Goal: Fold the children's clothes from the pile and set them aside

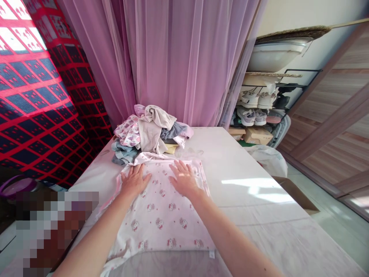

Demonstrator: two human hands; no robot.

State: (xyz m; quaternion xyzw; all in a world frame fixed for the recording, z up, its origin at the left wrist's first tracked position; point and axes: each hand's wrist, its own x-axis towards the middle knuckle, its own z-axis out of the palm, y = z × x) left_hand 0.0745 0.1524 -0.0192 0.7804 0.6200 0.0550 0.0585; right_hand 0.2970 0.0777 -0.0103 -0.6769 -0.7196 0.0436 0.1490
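The printed cloth (165, 215) lies beneath left fingers (140, 170) and right fingers (181, 169).

Before me: one garment (160, 209), pale pink, small cartoon-cat print; spread flat, lower-left part rumpled; lower centre of frame.

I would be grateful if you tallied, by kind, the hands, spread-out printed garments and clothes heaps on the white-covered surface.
Hands: 2 (left hand, right hand)
Spread-out printed garment: 1
Clothes heap: 1, its separate pieces overlapping too much to count
Total: 4
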